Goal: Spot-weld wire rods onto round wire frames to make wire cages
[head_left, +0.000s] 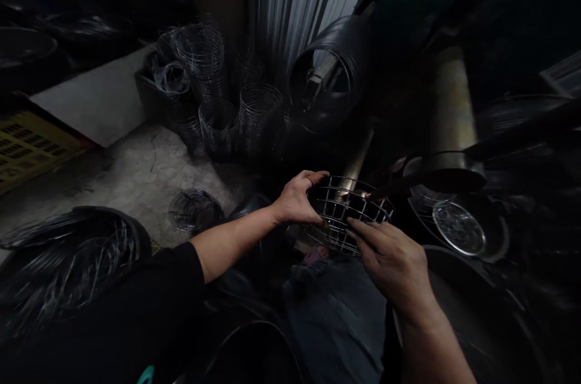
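Between my hands is a round wire basket (338,210), a cage of thin metal rods, held above my lap. My left hand (298,198) grips its left side, thumb in front and fingers over the far rim. At the near right side, my right hand (393,254) has its fingers closed on the wire edge; the thumb is partly hidden. Just beyond the basket, a copper-coloured rod tip (365,196) and a pale metal bar (356,166) show at its far side.
Stacked wire rings (258,109) and a large wire coil (327,84) stand at the back. A tub of wire pieces (82,257) is at left, near a yellow crate (34,145). A metal cylinder (454,106) rises at right above a bowl (458,227).
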A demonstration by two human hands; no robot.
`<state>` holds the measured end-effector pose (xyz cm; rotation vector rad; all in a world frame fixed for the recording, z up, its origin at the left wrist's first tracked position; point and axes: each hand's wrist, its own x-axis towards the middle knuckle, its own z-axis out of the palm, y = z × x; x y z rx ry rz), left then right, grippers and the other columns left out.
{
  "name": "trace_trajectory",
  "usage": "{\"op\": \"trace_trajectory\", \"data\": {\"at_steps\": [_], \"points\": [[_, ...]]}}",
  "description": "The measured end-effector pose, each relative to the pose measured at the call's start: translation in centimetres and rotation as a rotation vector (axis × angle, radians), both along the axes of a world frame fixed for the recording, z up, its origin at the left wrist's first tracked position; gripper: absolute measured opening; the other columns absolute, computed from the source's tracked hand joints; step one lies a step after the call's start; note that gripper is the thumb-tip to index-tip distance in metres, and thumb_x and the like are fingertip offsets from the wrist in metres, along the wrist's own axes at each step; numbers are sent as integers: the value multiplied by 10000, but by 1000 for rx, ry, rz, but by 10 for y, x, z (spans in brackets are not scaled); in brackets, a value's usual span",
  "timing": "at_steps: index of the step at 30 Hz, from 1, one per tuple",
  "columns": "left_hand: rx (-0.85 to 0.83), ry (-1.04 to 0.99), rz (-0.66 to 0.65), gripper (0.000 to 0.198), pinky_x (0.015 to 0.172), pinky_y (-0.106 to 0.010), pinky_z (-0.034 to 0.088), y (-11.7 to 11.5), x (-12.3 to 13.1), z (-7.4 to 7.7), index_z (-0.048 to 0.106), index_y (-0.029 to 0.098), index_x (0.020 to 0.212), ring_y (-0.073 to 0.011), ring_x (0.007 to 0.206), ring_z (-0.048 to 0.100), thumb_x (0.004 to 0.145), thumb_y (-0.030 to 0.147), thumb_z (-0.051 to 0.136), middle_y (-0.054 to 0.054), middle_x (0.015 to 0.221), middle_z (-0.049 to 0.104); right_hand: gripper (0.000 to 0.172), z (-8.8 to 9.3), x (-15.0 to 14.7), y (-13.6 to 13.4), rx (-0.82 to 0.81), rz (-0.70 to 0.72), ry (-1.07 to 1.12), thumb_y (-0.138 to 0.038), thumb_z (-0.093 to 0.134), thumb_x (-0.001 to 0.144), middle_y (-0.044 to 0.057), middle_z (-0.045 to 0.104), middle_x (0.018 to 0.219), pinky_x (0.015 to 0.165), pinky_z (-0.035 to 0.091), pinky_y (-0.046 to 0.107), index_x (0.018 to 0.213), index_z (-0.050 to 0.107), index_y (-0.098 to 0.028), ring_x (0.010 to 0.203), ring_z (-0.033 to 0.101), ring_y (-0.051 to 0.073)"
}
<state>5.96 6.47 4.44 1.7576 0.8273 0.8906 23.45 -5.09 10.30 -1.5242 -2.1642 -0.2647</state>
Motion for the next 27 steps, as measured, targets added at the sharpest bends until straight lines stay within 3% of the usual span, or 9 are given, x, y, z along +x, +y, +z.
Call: {"op": "trace_trajectory", "data": {"at_steps": [5, 10, 14, 19, 22, 24, 27], "points": [[-44, -40, -14, 1040, 946, -372, 487, 5, 3, -4, 529, 127, 1274, -247, 1022, 564, 321, 315, 901, -92, 1147, 509, 223, -2, 2, 3, 18, 21, 23, -250, 528, 907, 68, 702, 812, 658, 495, 269, 935, 719, -139, 703, 643, 168], [-43, 13, 26, 988, 965, -377, 472, 14, 10, -1, 543, 203, 1262, -240, 1036, 555, 337, 265, 886, -56, 1163, 508, 257, -2, 7, 16, 25, -36, -1, -254, 485, 916, 57, 707, 797, 670, 499, 283, 928, 725, -163, 691, 640, 170], [-110, 20, 46, 1020, 953, -384, 478, 22, 15, -2, 534, 188, 1268, -248, 1044, 546, 313, 237, 889, -62, 1164, 503, 253, -1, 13, 22, -4, -71, 69, -308, 524, 909, 67, 714, 850, 696, 518, 310, 956, 729, -168, 733, 653, 191], [-98, 5, 31, 1059, 945, -396, 476, 29, 21, -7, 525, 217, 1286, -253, 1040, 538, 299, 272, 906, -58, 1166, 505, 298, 3, 10, -4, -67, -213, 544, -285, 584, 886, 61, 682, 1068, 871, 521, 352, 1169, 655, -228, 934, 654, 205], [-103, 24, 74, 1080, 968, -397, 460, 38, 26, -3, 522, 208, 1292, -268, 1075, 525, 291, 318, 911, -60, 1183, 508, 287, -1, 7, -20, -137, -239, 770, -283, 654, 837, 49, 704, 964, 846, 540, 364, 1117, 679, -227, 834, 675, 201], [-142, 38, 78, 1079, 978, -401, 454, 43, 27, -2, 509, 185, 1307, -279, 1096, 523, 314, 324, 907, -76, 1208, 503, 273, -7, 6, -26, -214, -228, 761, -303, 661, 826, 50, 710, 917, 812, 551, 353, 1082, 694, -216, 786, 679, 198], [-127, -18, 15, 1194, 1068, -435, 370, 44, 22, -13, 423, 164, 1377, -318, 1231, 439, 301, 327, 913, -129, 1347, 414, 411, -18, 3, -32, -293, -178, 629, -361, 681, 794, 83, 684, 1061, 846, 545, 362, 1170, 650, -197, 926, 664, 234]]}}
